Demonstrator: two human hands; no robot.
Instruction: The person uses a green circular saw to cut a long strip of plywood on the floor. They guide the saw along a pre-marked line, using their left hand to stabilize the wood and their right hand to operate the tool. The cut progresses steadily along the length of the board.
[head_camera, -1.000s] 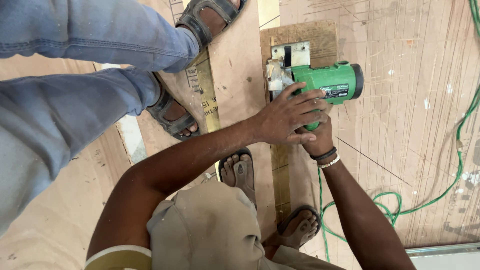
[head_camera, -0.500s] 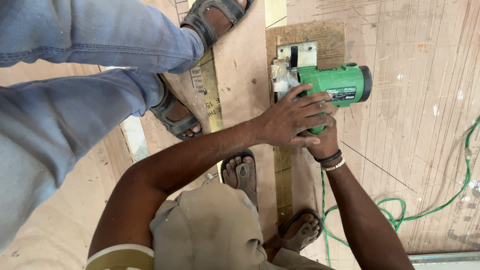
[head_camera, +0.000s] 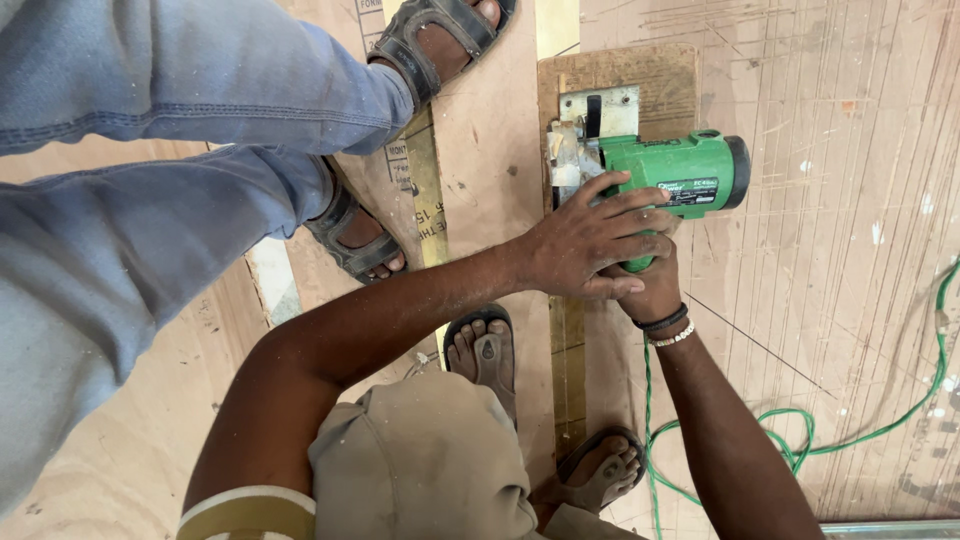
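Both hands clenched a green saw (head_camera: 668, 175) with a metal base, left hand (head_camera: 590, 240) over right hand (head_camera: 652, 288), at a plywood (head_camera: 800, 250) strip's edge.

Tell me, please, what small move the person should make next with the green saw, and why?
Probably ease the green saw a little further forward along the narrow strip. Both hands grip it, the left hand on top and the right hand beneath, and its metal base lies flat on the board, with uncut board ahead.
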